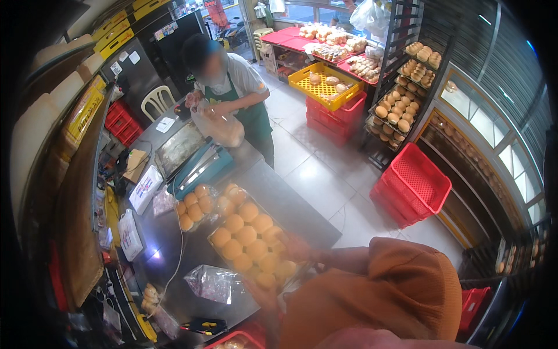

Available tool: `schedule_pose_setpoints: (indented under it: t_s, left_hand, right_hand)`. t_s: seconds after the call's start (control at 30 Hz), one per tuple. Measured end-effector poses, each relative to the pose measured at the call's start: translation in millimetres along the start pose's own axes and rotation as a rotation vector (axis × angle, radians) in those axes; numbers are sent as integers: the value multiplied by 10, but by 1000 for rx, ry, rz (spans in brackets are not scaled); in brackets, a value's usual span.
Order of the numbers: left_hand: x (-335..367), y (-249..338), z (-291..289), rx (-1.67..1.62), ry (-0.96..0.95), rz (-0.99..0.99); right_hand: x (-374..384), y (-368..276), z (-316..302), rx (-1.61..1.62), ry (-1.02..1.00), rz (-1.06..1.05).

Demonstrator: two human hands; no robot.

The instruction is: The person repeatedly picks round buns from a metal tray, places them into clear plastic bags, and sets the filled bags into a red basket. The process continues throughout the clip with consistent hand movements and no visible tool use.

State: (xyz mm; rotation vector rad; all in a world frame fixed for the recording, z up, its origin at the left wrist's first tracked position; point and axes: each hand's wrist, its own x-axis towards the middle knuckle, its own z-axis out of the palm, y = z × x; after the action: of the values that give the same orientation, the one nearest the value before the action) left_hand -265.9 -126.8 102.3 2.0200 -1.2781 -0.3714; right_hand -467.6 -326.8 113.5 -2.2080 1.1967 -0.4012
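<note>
A tray of round golden buns (246, 235) lies on the steel worktable in front of me. My right hand (297, 247) is at the right side of the buns, touching or just beside those at the edge. By the near end of the same buns is my left hand (263, 294). The picture is hazy there, and the buns partly hide the fingers of both hands, so their grip is unclear. Beyond the tray's left side sits a clear bag of buns (195, 207). An empty-looking clear plastic bag (216, 283) rests left of my left hand.
Across the steel worktable (299, 212), a person in a green apron (250, 119) holds a large plastic bag (218, 125) near a teal machine (200, 168). Red crates (411, 185) stand on the floor at right, near a rack of bun trays (401, 107). A white cord (174, 270) crosses the worktable.
</note>
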Motion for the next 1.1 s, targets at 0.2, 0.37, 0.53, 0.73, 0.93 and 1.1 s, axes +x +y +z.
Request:
schedule_pose_setpoints:
  t_s: [0.2,0.37,0.53,0.73,0.93,1.1]
  left_hand:
    - [246,-107,-158,-62,-85,32]
    - [412,139,-161,-15,-105,27]
    - [603,412,109,327,-150,-6]
    - [637,307,318,483,-44,145]
    - [599,241,383,502,-29,162]
    - [678,325,364,448,-132,48]
  right_hand:
    - [363,231,288,413,-40,256]
    - [553,353,416,609,-59,369]
    - [552,143,229,627,-25,408]
    - [541,-143,37,581,50,390]
    - [571,-158,-22,644,38,301]
    - [708,-162,-202,358,-153,375]
